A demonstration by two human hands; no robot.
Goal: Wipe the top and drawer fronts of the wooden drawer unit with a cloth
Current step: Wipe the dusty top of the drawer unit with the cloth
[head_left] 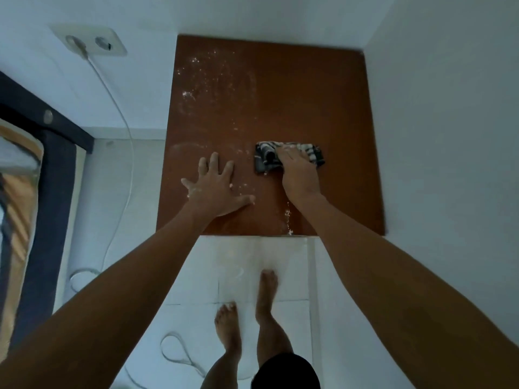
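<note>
The brown wooden top of the drawer unit [309, 94] fills the middle of the head view, seen from above. White powder is scattered over its left and near parts. My right hand [299, 172] presses a dark striped cloth [265, 157] flat on the top, right of centre. My left hand [216, 188] lies flat on the wood with fingers spread, holding nothing, left of the cloth. The drawer fronts are hidden below the near edge.
The unit stands in a corner, with white walls behind and to the right. A double wall socket [90, 42] with a white cable [123, 130] hanging to the floor is at the left. A dark bed frame [56, 164] is far left. My bare feet [247, 310] stand on white tiles.
</note>
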